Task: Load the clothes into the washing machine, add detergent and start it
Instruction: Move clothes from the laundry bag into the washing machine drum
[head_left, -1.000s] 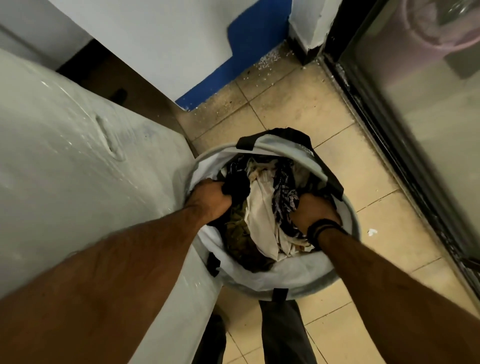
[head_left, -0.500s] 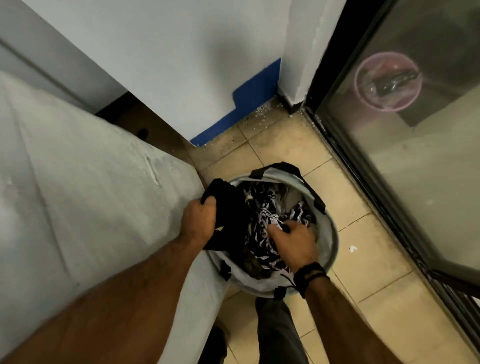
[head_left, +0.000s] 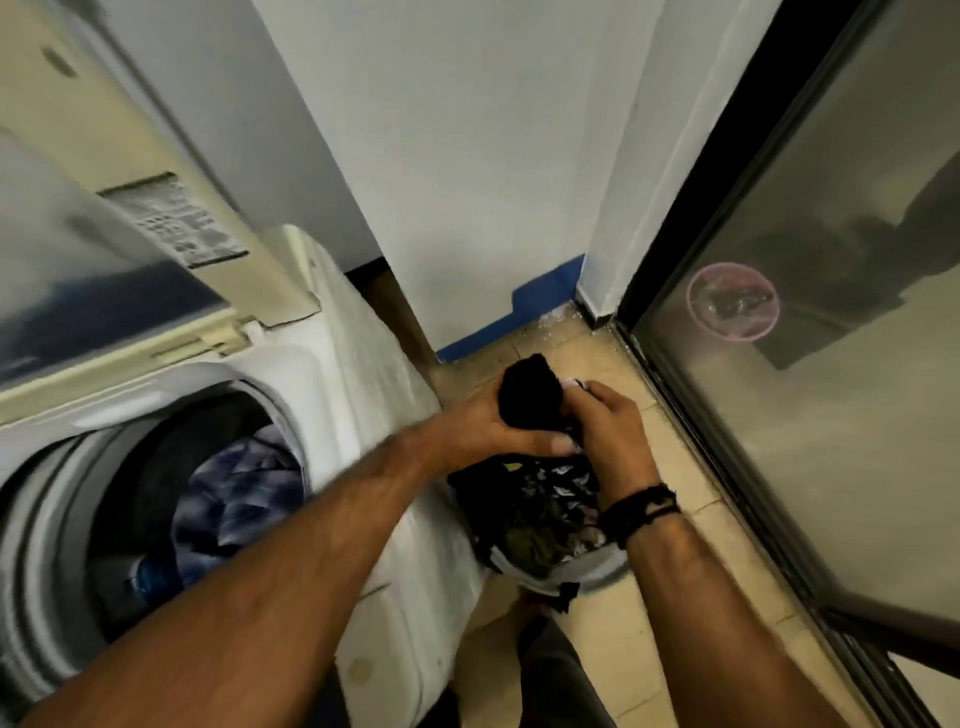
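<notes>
A tiled floor (head_left: 644, 639) is hemmed in by a white wall and a glass door. Above the laundry basket (head_left: 582, 571), a black garment (head_left: 530, 397) is grasped by the left hand (head_left: 498, 421), while patterned clothes (head_left: 550, 493) beneath are gripped by the right hand (head_left: 608, 426). The washing machine (head_left: 332, 395), lid raised, stands left of both hands, blue clothing already lying inside. The bundle is judged soft, light and limp, best gathered by bunching. The basket's depth is hidden, and much is blurred.
</notes>
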